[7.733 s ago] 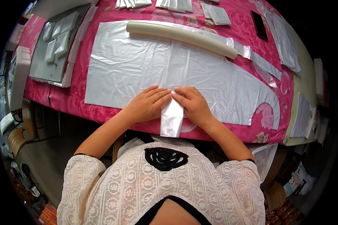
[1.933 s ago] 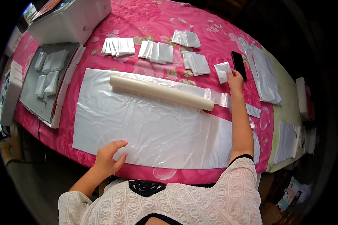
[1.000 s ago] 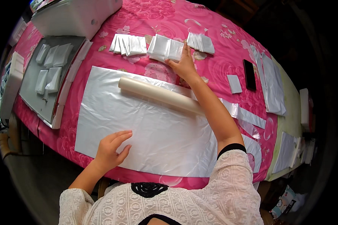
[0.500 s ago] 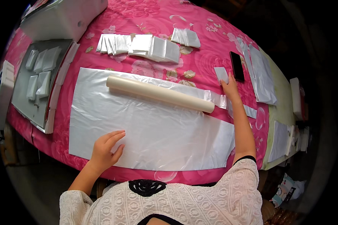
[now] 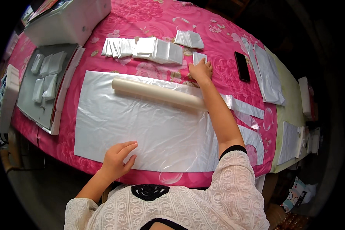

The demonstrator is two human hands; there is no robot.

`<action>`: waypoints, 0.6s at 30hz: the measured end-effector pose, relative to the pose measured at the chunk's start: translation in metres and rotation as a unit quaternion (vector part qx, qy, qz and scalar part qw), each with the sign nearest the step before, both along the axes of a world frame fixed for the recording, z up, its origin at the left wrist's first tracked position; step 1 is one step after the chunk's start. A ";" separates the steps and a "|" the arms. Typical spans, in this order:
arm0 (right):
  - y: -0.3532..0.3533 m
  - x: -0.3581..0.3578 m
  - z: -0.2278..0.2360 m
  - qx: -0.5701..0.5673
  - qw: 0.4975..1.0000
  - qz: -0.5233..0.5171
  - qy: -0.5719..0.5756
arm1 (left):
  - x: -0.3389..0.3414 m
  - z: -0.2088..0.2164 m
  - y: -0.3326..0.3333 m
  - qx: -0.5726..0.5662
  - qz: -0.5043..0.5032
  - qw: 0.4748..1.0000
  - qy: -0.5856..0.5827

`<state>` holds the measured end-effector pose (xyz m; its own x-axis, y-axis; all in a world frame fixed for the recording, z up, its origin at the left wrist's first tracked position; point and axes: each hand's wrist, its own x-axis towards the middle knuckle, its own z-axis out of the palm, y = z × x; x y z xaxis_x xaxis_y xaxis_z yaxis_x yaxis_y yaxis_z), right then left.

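My right hand (image 5: pixel 201 71) reaches across to the far middle of the table, its fingers on a small folded white plastic bag (image 5: pixel 199 58) that shows beyond the fingertips. That bag lies just right of a row of similar folded bags (image 5: pixel 157 50) and below a smaller stack (image 5: pixel 189 39). My left hand (image 5: pixel 119 158) is open over the near edge of a large flat plastic bag (image 5: pixel 142 126), thumb and fingers apart, holding nothing. Across the large bag's far side rests a cream-coloured roll or tube (image 5: pixel 157 93); my right forearm covers its right end.
At the right lie a black phone (image 5: pixel 242 66), loose plastic bags (image 5: pixel 270 76) and plastic strips (image 5: pixel 245 107). A grey tray (image 5: pixel 30 105) with several folded packets stands left, near a white foam box (image 5: pixel 65 27). The tablecloth (image 5: pixel 138 11) is pink and floral.
My right hand has carried the folded bag leftward from beside the phone to the end of the row. The strips at the right are now uncovered. My left hand has hardly shifted.
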<state>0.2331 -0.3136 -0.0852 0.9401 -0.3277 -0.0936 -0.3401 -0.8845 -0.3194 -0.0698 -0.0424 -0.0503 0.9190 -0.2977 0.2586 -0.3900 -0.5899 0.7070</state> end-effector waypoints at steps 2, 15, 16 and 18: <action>-0.006 -0.013 0.006 0.030 0.999 0.005 -0.025 | -0.002 0.000 -0.002 -0.003 -0.006 1.000 -0.005; -0.048 -0.269 0.042 0.064 0.940 0.335 -0.018 | 0.002 -0.010 -0.068 0.021 -0.045 0.999 0.022; -0.042 -0.290 0.042 0.100 0.939 0.328 0.012 | 0.002 -0.012 -0.078 0.029 -0.026 0.999 0.003; -0.035 -0.323 0.030 0.150 0.905 0.395 -0.046 | 0.001 -0.023 -0.094 0.061 -0.044 0.997 -0.002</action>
